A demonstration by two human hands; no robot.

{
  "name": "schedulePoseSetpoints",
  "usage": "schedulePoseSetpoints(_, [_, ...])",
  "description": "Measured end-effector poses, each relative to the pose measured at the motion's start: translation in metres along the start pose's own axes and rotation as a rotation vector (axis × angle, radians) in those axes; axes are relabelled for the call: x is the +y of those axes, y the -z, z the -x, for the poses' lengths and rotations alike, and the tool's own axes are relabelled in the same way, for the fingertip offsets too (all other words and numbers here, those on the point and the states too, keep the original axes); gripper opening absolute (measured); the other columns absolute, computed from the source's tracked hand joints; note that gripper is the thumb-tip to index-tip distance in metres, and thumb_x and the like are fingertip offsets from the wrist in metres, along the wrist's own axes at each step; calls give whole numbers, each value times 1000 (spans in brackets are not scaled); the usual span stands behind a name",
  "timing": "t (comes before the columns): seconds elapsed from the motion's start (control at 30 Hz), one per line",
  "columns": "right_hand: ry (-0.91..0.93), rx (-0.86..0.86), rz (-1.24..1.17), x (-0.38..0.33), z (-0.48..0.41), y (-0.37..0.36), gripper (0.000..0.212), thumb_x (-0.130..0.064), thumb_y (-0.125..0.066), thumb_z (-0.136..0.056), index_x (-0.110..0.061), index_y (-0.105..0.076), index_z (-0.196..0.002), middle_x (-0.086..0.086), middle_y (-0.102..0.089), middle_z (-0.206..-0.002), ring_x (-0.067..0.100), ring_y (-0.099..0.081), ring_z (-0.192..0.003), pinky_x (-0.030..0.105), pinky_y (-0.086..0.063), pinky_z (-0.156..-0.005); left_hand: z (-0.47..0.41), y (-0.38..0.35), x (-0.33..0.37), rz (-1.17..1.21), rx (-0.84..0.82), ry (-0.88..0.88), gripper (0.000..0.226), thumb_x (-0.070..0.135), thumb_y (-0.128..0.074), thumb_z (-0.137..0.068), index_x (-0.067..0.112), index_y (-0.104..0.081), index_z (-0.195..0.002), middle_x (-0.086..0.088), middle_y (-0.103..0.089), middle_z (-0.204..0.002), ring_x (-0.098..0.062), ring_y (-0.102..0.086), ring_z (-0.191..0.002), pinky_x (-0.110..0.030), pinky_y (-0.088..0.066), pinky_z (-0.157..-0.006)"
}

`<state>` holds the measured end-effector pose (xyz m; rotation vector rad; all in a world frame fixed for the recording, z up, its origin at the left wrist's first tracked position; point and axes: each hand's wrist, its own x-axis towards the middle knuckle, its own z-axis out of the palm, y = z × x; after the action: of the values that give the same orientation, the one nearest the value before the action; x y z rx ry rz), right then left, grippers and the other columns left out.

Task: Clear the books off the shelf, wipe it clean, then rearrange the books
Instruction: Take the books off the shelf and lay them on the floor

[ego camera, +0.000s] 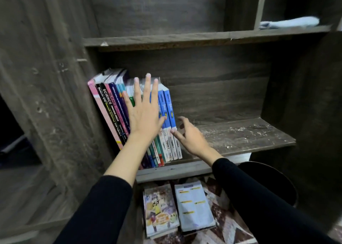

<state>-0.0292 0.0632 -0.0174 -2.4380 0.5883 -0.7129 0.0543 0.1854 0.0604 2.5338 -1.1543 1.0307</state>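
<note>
Books point(112, 107): left grip point(144, 112) flat over spines, right grip point(190, 134) just beside.

books point(112, 103) partly hidden, cloth point(288, 22) blurred

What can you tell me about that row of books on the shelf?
The row of books stands packed together at the left end of the dusty wooden shelf, spines outward. They look like thin paperbacks: pink outermost, two spines reading SCIENCE, blue-and-white ones rightmost. The left hand lies flat on the spines; the right hand has its thumb at the rightmost book.
</note>
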Motion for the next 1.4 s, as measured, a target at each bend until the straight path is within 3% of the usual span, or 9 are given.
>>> schedulePoseSetpoints(0.17, [34,-26,-123,3,-25,-12,78,-56,-56,-86,-21,-23,-147,7,-48,-142,26,-54,-118,39,-45,-96,-15,-23,-12,-64,108,-40,81,56,-56,-85,12,-28,-147,-7,-41,-143,-30,-35,-133,-62,0,-110])
schedulePoseSetpoints(0.3, [73,-40,-173,12,-35,-15,81,-60,-58,-81,-23,-26,-146,3,-53,-137,22,-57,-115,40,-46,-97,-17,-37,-15,-7,238,-61,73,53,-65,-77,10,-48,-133,-8,-57,-121,-31,-49,-115,-59,1,-107])
schedulePoseSetpoints(0.57, [104,-103,-225,21,-39,-12,77,-60,-56,-82,-26,-28,-146,2,-59,-130,17,-60,-110,41,-50,-94,-19,-42,-16,-56,229,-59,80,57,-60,-75,7,-46,-136,-9,-57,-117,-32,-51,-109,-61,0,-105])
schedulePoseSetpoints(0.8, [73,-31,-241,15,-36,-11,57,-30,-63,-89,-17,-39,-138,-6,-66,-105,13,-64,-86,16,-50,-71,-18,-44,-17,-86,276,-87,81,53,-71,-72,7,-47,-135,-8,-58,-115,-30,-53,-107,-61,-5,-105])
schedulePoseSetpoints(0.9, [38,-4,-259,7,-37,-14,47,-24,-64,-84,-16,-44,-126,-2,-66,-95,16,-65,-79,27,-54,-69,-18,-45,-18,-78,265,-90,79,52,-68,-75,8,-46,-137,-8,-58,-115,-29,-52,-109,-61,-5,-106])
schedulePoseSetpoints(1.1, [40,34,-275,0,-14,-5,29,-27,-63,-83,-19,-51,-108,-7,-65,-84,8,-59,-71,24,-49,-63,-14,-31,-25,168,190,-120,62,45,-18,-96,11,-33,-146,-7,-54,-128,-26,-43,-124,-52,8,-111])
schedulePoseSetpoints(1.2, [108,30,-267,3,13,-3,33,-26,-63,-84,-23,-53,-115,-5,-68,-88,16,-64,-78,33,-54,-75,-4,-27,-29,468,177,-125,66,54,-7,-96,18,-16,-151,1,-29,-153,-17,-17,-144,-39,13,-114])
schedulePoseSetpoints(1.3, [135,-95,-406,20,22,-1,52,-35,-65,-86,-38,-48,-135,-15,-65,-119,2,-60,-108,27,-47,-96,25,-31,-14,781,273,-24,65,60,-7,-95,25,-7,-150,15,-8,-154,-6,-1,-145,-22,9,-116])
schedulePoseSetpoints(1.4, [20,-219,-681,28,20,-2,48,-40,-57,-86,-50,-44,-132,-13,-49,-141,1,-42,-130,33,-34,-111,56,-41,22,916,324,63,65,59,-17,-96,25,-4,-150,9,-8,-157,-6,-3,-146,-29,-2,-119])
